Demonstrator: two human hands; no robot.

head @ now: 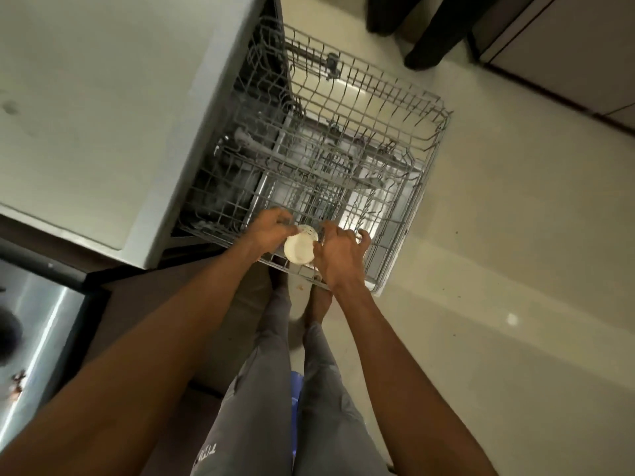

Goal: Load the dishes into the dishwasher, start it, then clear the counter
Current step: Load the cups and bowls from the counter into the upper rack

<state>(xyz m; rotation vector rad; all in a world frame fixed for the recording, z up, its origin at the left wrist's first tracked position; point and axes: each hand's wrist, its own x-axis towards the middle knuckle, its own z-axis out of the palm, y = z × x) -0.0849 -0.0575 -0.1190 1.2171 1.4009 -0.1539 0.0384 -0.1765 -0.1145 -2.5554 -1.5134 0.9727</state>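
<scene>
Head view looks straight down at a pulled-out dishwasher rack [388, 139] of grey wire, which fills the middle of the frame and runs out toward one o'clock over the pale floor [515, 235]. At the rack's near edge, roughly six o'clock of the rack itself, both hands meet around a small white cup [299, 248] — it lies tilted, its plain round base turned up toward the camera and a dotted or perforated band showing at its far end. The left hand [271, 230] comes in from eight o'clock, its fingers curled against the cup's left side and holding it. The right hand [338, 257] sits at three o'clock of the cup, fingers bent and touching the cup's right side, with the fingertips reaching over the rack wires; whether they hook a wire or only rest there cannot be told. The cup is just above or on the rack's front wires — contact is unclear. A light grey counter [103, 115] takes up the frame from nine to eleven o'clock, beside the dishwasher opening. At seven o'clock a steel sink [44, 338] shows, blurred. The person's grey trousers [261, 389] run down toward six o'clock.
</scene>
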